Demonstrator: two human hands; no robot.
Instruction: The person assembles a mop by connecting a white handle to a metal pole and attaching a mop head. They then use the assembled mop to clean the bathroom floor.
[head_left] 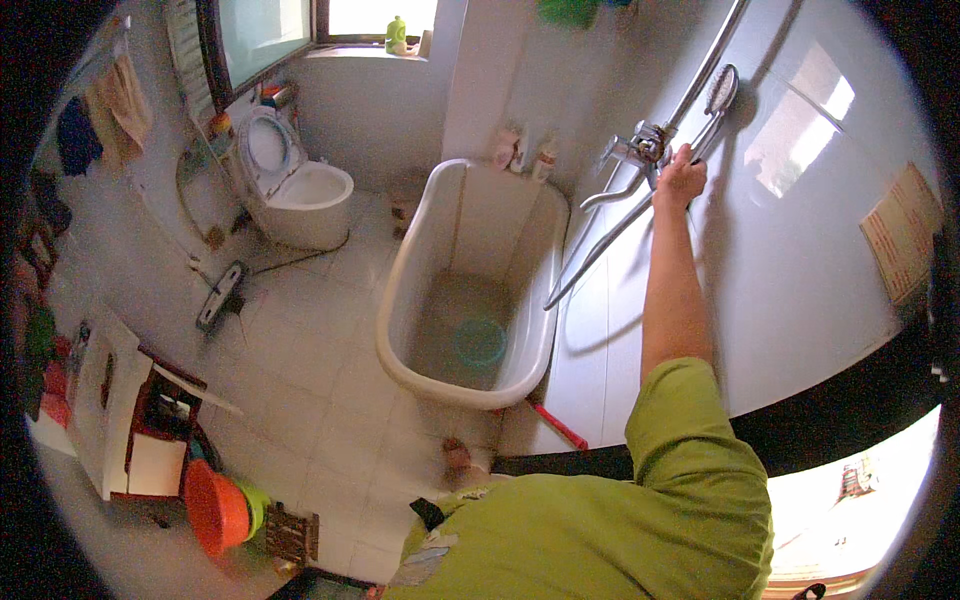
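My right arm reaches out to the wall above the tub. My right hand point(680, 180) is closed round the lower handle of a chrome handheld shower head point(721, 90), whose oval face points up. Just left of the hand, a chrome mixer tap point(630, 152) with a curved spout is fixed to the wall. A silver shower hose point(600, 247) hangs from near there down to the tub's right rim. Below stands a white bathtub point(390, 330) with a round greenish thing point(480, 342) on its bottom. My left hand does not show.
A toilet point(318, 190) with its lid up stands at the far left, near a mop head point(222, 296). Orange point(215, 508) and green basins lean by a cabinet point(155, 460). Bottles point(544, 160) stand behind the tub. A red stick point(560, 427) lies beside it.
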